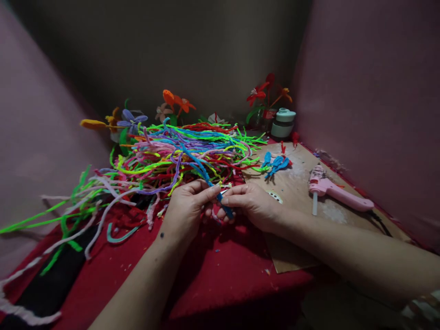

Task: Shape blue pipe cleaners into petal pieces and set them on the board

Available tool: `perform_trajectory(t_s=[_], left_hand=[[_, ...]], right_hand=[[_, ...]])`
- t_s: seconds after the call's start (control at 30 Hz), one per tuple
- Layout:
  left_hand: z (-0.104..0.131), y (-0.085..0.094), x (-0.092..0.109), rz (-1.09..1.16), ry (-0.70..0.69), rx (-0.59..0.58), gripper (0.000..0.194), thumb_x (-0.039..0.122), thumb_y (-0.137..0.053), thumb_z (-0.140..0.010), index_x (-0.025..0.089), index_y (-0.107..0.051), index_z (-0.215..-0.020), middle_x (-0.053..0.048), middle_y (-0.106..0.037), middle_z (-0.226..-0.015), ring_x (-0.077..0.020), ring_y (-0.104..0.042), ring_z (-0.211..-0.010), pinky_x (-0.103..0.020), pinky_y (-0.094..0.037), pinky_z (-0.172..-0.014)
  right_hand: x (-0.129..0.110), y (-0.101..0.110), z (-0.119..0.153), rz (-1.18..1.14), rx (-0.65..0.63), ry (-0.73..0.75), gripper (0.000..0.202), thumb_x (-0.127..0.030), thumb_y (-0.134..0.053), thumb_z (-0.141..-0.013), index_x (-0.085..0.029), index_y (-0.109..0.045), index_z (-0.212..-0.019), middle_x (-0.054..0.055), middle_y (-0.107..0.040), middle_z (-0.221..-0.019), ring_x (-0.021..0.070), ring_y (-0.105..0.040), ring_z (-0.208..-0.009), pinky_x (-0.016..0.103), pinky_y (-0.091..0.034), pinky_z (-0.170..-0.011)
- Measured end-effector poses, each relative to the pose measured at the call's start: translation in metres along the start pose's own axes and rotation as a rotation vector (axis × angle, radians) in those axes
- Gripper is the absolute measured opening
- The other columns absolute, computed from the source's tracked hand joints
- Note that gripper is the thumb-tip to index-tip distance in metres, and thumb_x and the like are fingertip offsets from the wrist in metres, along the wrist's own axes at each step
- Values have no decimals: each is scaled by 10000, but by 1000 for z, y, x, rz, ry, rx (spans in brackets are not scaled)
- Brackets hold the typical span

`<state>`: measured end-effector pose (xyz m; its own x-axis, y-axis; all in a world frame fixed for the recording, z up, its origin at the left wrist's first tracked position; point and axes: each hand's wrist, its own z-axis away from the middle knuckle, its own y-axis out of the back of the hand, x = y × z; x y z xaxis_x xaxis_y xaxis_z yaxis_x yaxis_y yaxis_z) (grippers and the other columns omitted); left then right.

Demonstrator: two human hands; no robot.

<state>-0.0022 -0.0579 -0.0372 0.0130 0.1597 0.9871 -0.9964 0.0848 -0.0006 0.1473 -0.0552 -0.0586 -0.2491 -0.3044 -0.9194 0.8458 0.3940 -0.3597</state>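
Note:
Between my two hands is a blue pipe cleaner [203,172], one length of it running up and away over the heap. My left hand [192,199] pinches it between thumb and fingers. Close beside, my right hand [245,201] grips the lower part, where a short blue end shows under the fingertips. The fingers nearly touch, and part of the blue strand is hidden by them. Just beyond my fingertips lies the big heap of coloured pipe cleaners [185,142]. Several folded blue pieces [275,164] rest on the cardboard to the right.
A pink glue gun [332,190] lies on the cardboard sheet [292,256] at right. Fuzzy flowers in red [257,94], orange [184,104] and lilac [132,121] stand at the back, near a lidded jar [283,123]. Red cloth [213,275] covers the table; walls rise on both sides.

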Motion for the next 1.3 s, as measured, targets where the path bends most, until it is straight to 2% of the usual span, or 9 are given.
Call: perform_trajectory(t_s=[0.2,0.37,0.57,0.8,0.87,0.93,1.07,1.2,1.3], left_hand=[[-2,0,-1,-44,-3,5,287,342,-678,-677,158,-479,-582,64,-439,-377,-41,-371,-316,-154,-264,-328],[-2,-1,-1,-129,-10,50,326,380,-671,-675,158,-466,-551,59,-438,-366,-37,-340,-293,-154,-226,-302],[-2,0,0,-82,66,-7,320,407,-665,-672,164,-481,-574,51,-459,-370,-45,-341,-278,-158,-218,-284],[6,0,6,-191,-66,-28,185,332,-663,-672,156,-607,-673,33,-529,-448,-62,-403,-352,-172,-287,-354],[7,0,7,-265,-161,-6,158,307,-650,-675,160,-663,-729,18,-559,-500,-79,-445,-412,-181,-329,-403],[5,3,5,-376,-317,-9,154,282,-628,-690,176,-699,-776,-3,-601,-602,-100,-498,-511,-188,-371,-477],[1,12,1,-818,-664,-80,197,270,-523,-792,216,-699,-861,-29,-606,-764,-117,-539,-666,-190,-386,-595],[5,17,1,-1366,-924,40,253,212,-416,-856,229,-667,-885,-32,-592,-793,-119,-522,-664,-210,-322,-538],[12,13,6,-1601,-1103,100,226,200,-423,-849,198,-645,-807,-48,-586,-769,-163,-503,-687,-260,-312,-549]], right_hand=[[1,4,-2,60,2,-52,126,-235,-606,-690,-111,-615,-668,54,-670,-633,89,-560,-439,175,-388,-377],[-2,3,-2,32,12,-92,113,-224,-596,-700,-122,-597,-652,61,-675,-621,84,-556,-412,169,-403,-362],[-3,1,-1,19,66,-53,124,-197,-565,-730,-123,-597,-635,47,-658,-594,70,-548,-423,150,-347,-336],[1,9,-5,-18,25,-6,129,-223,-579,-701,-113,-584,-635,39,-647,-585,63,-531,-405,147,-334,-336],[0,9,-5,-17,20,-4,119,-219,-577,-690,-115,-577,-632,29,-636,-558,62,-519,-395,150,-322,-333],[-1,9,-5,-1,20,-6,103,-206,-571,-678,-118,-570,-626,17,-625,-533,61,-503,-379,156,-307,-325],[-2,10,-6,36,19,-18,86,-195,-579,-660,-125,-562,-614,2,-614,-513,57,-474,-359,163,-292,-317],[-4,11,-6,109,-6,8,117,-206,-594,-661,-123,-556,-588,2,-594,-484,58,-473,-364,162,-286,-332],[-8,10,-3,203,-22,23,145,-208,-577,-675,-126,-546,-560,-1,-578,-468,58,-461,-363,166,-291,-350]])
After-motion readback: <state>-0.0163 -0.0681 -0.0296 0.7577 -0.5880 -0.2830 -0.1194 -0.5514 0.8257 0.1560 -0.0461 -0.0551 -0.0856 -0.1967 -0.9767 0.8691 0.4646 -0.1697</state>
